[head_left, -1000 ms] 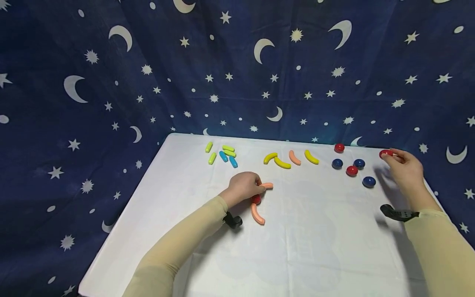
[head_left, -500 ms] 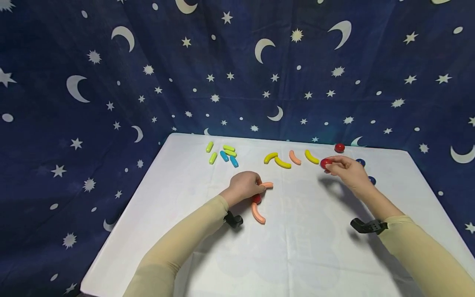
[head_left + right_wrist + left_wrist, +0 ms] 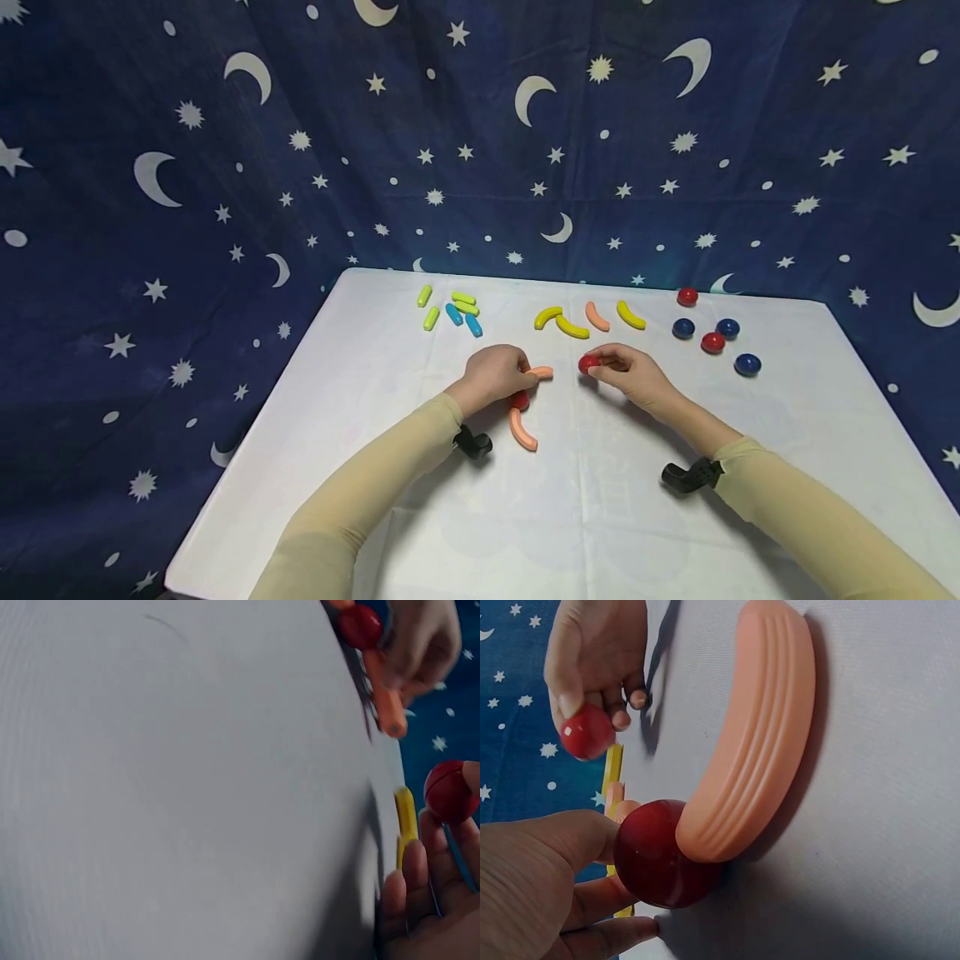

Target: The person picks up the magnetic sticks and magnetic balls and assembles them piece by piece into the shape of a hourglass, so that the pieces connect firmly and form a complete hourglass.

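Note:
My left hand (image 3: 493, 372) pinches a salmon-orange curved stick (image 3: 542, 372) over the middle of the table. Against that stick sits a red ball (image 3: 658, 859), and a second ribbed, salmon-orange curved stick (image 3: 754, 735) touches the ball on its near side. Between thumb and fingertips, my right hand (image 3: 633, 377) holds another red ball (image 3: 588, 364), a short way right of the held stick's free end. A thin seam line runs across this ball (image 3: 450, 791) in the right wrist view. The left fingers partly cover the stick they grip.
Lime green sticks (image 3: 431, 318) and blue sticks (image 3: 474, 325) lie at the back left. Yellow curved sticks (image 3: 572, 327) and one salmon-orange curved stick (image 3: 597, 317) lie at the back middle. Red balls (image 3: 712, 342) and dark blue balls (image 3: 747, 365) are at right. A starry curtain (image 3: 480, 217) hangs behind.
My right hand has carried its red ball leftward and nearer from the far right corner to beside the left hand. The left hand and its joined pieces have stayed put.

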Tool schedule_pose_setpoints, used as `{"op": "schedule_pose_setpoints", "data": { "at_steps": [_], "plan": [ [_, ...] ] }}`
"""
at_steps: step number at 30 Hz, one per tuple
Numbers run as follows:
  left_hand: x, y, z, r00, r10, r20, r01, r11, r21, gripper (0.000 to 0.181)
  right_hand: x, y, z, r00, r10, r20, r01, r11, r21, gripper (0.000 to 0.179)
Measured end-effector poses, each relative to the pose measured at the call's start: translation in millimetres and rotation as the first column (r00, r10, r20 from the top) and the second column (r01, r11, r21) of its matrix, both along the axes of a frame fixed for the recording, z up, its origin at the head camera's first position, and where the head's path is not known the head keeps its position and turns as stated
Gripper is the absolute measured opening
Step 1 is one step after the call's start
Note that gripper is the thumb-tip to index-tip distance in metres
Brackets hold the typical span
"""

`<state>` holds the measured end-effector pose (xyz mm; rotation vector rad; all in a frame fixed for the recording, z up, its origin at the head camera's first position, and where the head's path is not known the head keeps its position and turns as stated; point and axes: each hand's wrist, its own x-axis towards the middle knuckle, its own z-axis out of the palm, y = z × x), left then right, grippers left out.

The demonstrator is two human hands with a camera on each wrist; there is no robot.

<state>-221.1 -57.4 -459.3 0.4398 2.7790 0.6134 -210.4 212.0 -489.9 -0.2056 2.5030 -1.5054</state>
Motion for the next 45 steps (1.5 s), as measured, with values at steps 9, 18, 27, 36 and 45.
{"op": "schedule_pose_setpoints", "data": {
  "at_steps": [9, 18, 27, 36, 45],
  "plan": [
    [-0.3, 1.8, -0.6, 1.000, 0.000, 0.004, 0.000, 1.000, -0.021, 0.018, 2.8, -22, -10.3, 0.997, 0.040, -0.064, -0.035, 0.996, 0.078, 0.039],
    [-0.2, 2.4, 1.1, 1.000, -0.004, 0.005, 0.004, 1.000, -0.020, 0.020, 2.1, -29, -13.3, 0.996, 0.033, -0.084, -0.025, 0.995, 0.094, 0.040],
    [-0.2, 3.2, 1.4, 1.000, -0.001, -0.001, 0.001, 0.999, -0.038, 0.021, 2.3, -32, -12.7, 0.997, 0.026, -0.077, -0.019, 0.996, 0.092, 0.039],
    [-0.1, 3.5, 0.2, 1.000, -0.013, -0.007, 0.012, 0.999, -0.041, 0.026, 3.6, -33, -10.3, 0.995, 0.044, -0.089, -0.036, 0.995, 0.093, 0.041],
    [0.2, 4.0, -0.8, 0.999, -0.017, -0.034, 0.016, 0.999, -0.046, 0.030, -1.6, -37, -14.5, 0.991, 0.059, -0.120, -0.032, 0.977, 0.210, 0.049]
  ]
}}
